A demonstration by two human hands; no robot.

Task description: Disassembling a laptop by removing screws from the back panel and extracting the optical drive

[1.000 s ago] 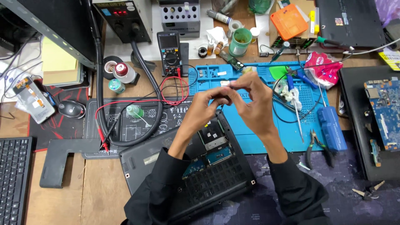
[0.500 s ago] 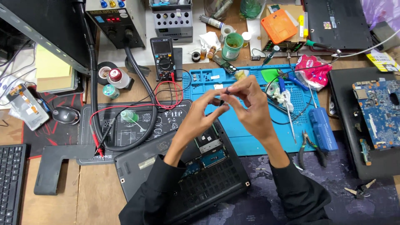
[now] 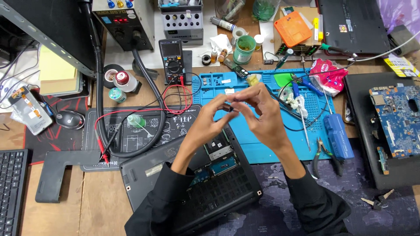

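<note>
My left hand (image 3: 209, 122) and my right hand (image 3: 261, 114) meet fingertip to fingertip above the near left part of a blue work mat (image 3: 262, 144). Between the fingertips of both hands is a small dark part (image 3: 230, 106), too small to tell what it is. Under my forearms lies an open black laptop base (image 3: 205, 183) with its inner boards showing. Both sleeves are black.
A multimeter (image 3: 173, 61) with red and black leads stands behind the mat, next to a soldering station (image 3: 124, 19) with a thick black hose. Pliers (image 3: 326, 155), a blue screwdriver (image 3: 339, 135) and a circuit board (image 3: 393, 120) lie at the right. A keyboard (image 3: 11, 188) sits far left.
Both hands stay pinched together on the small part over the mat, with only slight finger movement. The view has shifted a little.
</note>
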